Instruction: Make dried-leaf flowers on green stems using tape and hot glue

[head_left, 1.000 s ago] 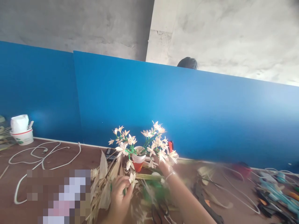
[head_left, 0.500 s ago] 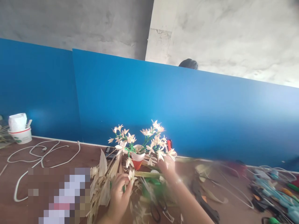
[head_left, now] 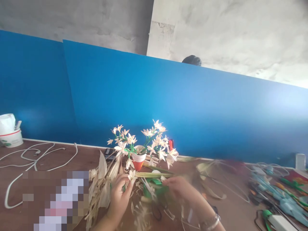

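My left hand [head_left: 120,189] pinches a pale flower [head_left: 132,176] with pointed petals, made of dry husk, between thumb and fingers. A bit of green shows under its fingers. My right hand [head_left: 176,186] is low over the table, its fingertips closed on a small pale flower bud [head_left: 163,178] by the end of some yellowish stalks [head_left: 154,175]. Just behind stands a red and white cup [head_left: 139,160] with green-stemmed husk flowers [head_left: 157,144] spreading to both sides. Dry husks [head_left: 103,192] lie left of my left hand.
Scissors [head_left: 156,211], partly blurred, and green material [head_left: 156,189] lie between my hands. White cables [head_left: 36,160] and a white tub [head_left: 11,138] are at left. Tools and light-blue items [head_left: 284,199] crowd the right. A blue partition [head_left: 144,96] rises behind; a person's head [head_left: 192,60] shows above it.
My right hand has left the right-hand cluster of flowers and come down toward me to the small bud on the table. My left hand keeps its flower. The view has shifted slightly right.
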A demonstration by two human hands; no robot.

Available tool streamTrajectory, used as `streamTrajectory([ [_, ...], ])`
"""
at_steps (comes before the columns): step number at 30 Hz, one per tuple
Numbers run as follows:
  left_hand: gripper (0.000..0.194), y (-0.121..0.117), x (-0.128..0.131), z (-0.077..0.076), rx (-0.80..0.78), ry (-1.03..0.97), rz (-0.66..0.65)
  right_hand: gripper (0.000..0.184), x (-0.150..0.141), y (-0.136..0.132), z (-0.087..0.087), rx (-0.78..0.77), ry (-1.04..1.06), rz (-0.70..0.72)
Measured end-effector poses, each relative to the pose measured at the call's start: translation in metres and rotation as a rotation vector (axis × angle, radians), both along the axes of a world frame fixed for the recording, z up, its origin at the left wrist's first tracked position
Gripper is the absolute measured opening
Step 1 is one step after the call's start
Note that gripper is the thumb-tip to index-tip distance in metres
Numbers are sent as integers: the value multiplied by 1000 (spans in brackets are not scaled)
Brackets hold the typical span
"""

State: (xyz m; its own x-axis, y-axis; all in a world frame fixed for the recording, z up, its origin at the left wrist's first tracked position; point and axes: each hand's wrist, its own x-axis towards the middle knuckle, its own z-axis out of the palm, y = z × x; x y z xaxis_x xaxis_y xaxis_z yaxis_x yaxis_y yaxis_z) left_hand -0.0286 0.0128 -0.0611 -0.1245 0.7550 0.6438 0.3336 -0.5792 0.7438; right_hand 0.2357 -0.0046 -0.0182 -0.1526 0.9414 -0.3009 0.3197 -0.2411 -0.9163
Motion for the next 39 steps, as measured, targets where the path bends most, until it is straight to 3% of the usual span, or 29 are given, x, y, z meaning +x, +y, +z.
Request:
streamTrajectory([
  [3,22,-1,5,10,-121,-163,-48,28,-11,-19,9,-81,123,53],
  [6,26,-3,11,20,-453,-412,-168,25,-27,-24,12,-109,299,135],
  [8,29,-5,15,25,-592,-585,-263,25,-39,-23,8,-143,395,218],
  [13,29,-8,17,28,-721,-933,-512,22,-68,-25,-8,-156,669,286],
  [17,27,-10,16,29,-805,-1001,-562,24,-81,-26,-23,-243,780,200],
  [22,26,-9,16,29,-837,-1037,-578,20,-84,-26,-30,-321,729,135],
  [25,26,-8,16,27,-845,-1049,-555,20,-83,-27,-26,-296,644,180],
  [29,28,-5,15,25,-803,-952,-464,21,-67,-22,-14,-134,274,196],
  [32,30,-4,14,23,-695,-731,-283,23,-44,-9,0,-9,49,92],
  [34,32,-5,14,22,-634,-583,-168,30,-30,1,9,182,-487,-42],
  [39,30,-11,13,19,-482,-341,-98,27,-15,27,20,325,-786,-86],
])
